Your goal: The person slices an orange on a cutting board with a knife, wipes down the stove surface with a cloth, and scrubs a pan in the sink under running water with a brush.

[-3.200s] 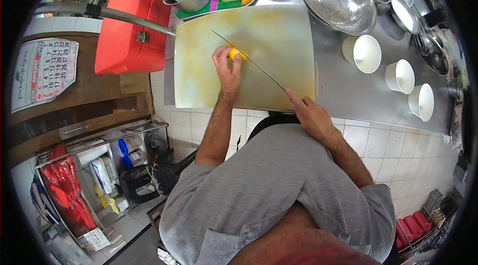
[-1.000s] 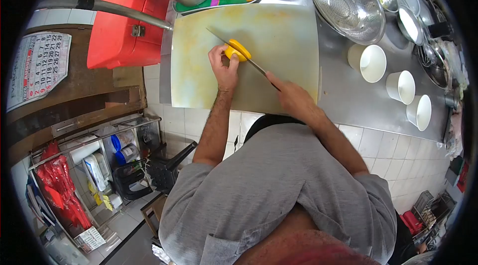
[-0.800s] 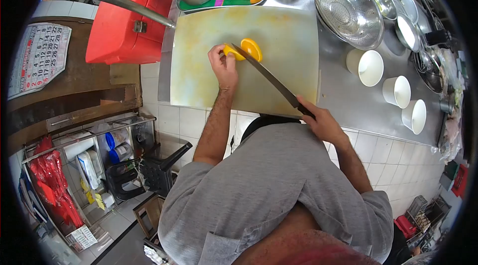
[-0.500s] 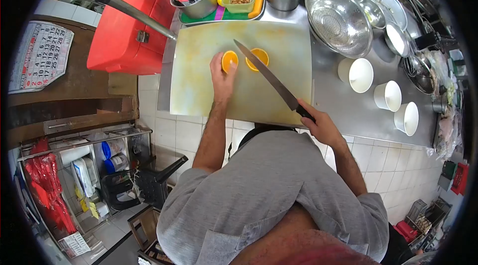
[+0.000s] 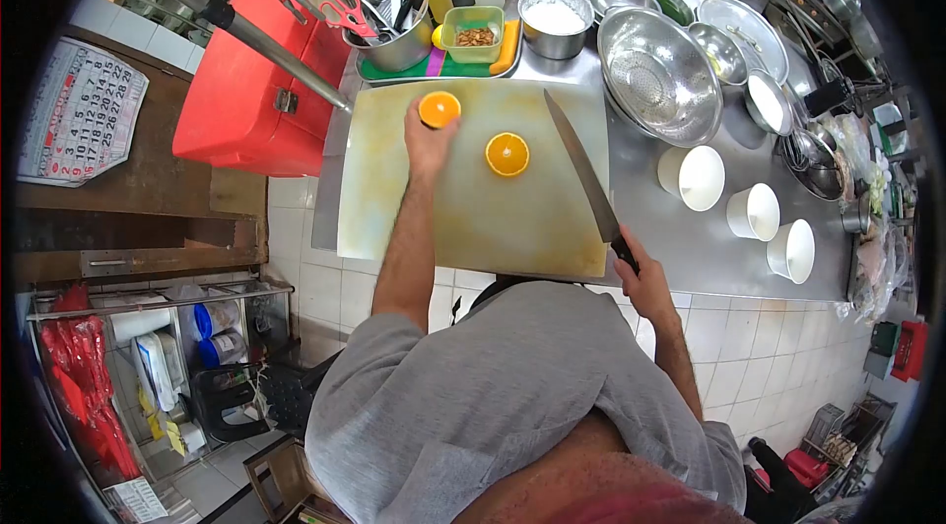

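Since the cut, the two orange halves have parted and the knife [image 5: 583, 169] has swung right. The right hand [image 5: 642, 280] grips its handle at the near edge of the cutting board [image 5: 473, 219]; the raised blade could nick something if swung carelessly. One orange half [image 5: 507, 154] lies mid-board; the left hand [image 5: 428, 137] holds the other orange half [image 5: 439, 109] farther off. Beyond, the steel desk [image 5: 690, 238] carries a colander [image 5: 658, 77], and paper cups [image 5: 692, 176] stand right.
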`<state>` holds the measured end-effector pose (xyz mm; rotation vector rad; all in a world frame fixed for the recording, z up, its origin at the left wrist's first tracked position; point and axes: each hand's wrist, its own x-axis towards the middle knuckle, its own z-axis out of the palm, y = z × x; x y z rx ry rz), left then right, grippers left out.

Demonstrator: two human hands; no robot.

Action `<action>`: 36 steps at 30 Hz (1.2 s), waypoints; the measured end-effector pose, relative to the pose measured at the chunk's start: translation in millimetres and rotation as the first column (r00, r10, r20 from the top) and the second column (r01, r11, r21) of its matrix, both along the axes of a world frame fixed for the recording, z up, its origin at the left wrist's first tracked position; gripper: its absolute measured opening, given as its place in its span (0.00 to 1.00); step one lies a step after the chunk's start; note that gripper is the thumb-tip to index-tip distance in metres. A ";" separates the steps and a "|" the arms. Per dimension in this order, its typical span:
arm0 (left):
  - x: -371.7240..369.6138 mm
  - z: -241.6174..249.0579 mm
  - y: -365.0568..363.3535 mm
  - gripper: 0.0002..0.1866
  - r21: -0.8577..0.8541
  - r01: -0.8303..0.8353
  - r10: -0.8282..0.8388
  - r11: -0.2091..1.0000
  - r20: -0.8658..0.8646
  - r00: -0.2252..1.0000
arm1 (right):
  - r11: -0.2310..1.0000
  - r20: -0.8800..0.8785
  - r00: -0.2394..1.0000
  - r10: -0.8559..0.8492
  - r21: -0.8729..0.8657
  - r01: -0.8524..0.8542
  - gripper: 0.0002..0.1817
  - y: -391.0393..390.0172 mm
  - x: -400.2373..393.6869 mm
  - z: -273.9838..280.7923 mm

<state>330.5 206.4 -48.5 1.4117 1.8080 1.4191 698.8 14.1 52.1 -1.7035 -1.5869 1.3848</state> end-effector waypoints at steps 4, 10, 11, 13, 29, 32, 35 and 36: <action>-7.7 10.3 65.8 0.40 0.010 -0.045 0.044 0.999 0.080 0.996 | 1.000 0.014 1.000 -0.026 0.001 0.026 0.29 -7.6 -0.8 -5.9; 2.0 11.3 83.8 0.37 0.048 -0.092 0.104 0.995 -0.495 0.863 | 0.982 0.094 0.993 0.067 0.169 -0.082 0.31 -11.5 -3.1 -6.7; 5.4 15.4 80.0 0.34 0.151 -0.136 0.199 0.979 -0.579 0.790 | 0.983 0.094 0.993 0.073 0.161 -0.087 0.31 -11.2 -2.8 -5.2; 10.4 20.1 48.1 0.29 0.159 -0.038 0.115 0.987 -0.515 0.849 | 0.967 0.312 0.940 0.140 0.160 -0.197 0.31 -9.3 -6.3 3.6; 59.7 31.7 -71.5 0.33 -0.243 0.335 -0.413 0.910 -0.483 0.772 | 0.889 0.538 0.762 0.360 0.050 -0.455 0.32 -4.4 -19.6 18.1; 59.9 33.0 -70.7 0.32 -0.244 0.340 -0.418 0.908 -0.484 0.769 | 0.884 0.550 0.749 0.370 0.040 -0.466 0.32 -7.3 -15.1 22.5; 60.7 36.2 -71.1 0.31 -0.252 0.334 -0.417 0.908 -0.470 0.778 | 0.888 0.534 0.752 0.386 0.008 -0.460 0.32 -5.1 -16.0 26.3; 60.5 35.3 -71.1 0.31 -0.254 0.329 -0.413 0.910 -0.468 0.781 | 0.890 0.512 0.770 0.381 0.023 -0.456 0.32 -3.6 -17.7 24.8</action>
